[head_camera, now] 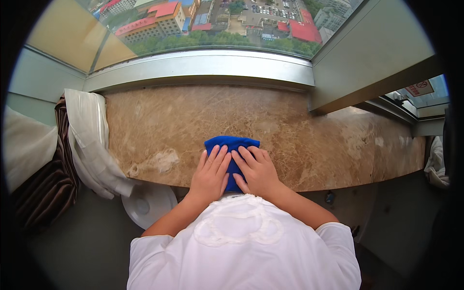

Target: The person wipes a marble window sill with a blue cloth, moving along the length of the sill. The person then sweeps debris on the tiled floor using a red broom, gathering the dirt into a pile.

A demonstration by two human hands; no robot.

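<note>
A folded blue cloth (233, 174) lies on the brown marble windowsill (203, 112), close to its front edge and just before my chest. My left hand (211, 172) rests palm down on the cloth's left part, its fingers pointing towards the window. On the right part my right hand (256, 169) lies flat in the same way, thumb pointing inward. The fingertips of both hands come near each other over the middle of the cloth. Neither hand is closed around it; the cloth under the palms is hidden.
White and brown curtains (88, 134) hang over the sill's left end, more white fabric (436, 163) at the far right. A metal window frame (203, 65) runs along the back, with a wide post (369, 54) at right. Below the sill at left is a round white object (145, 206).
</note>
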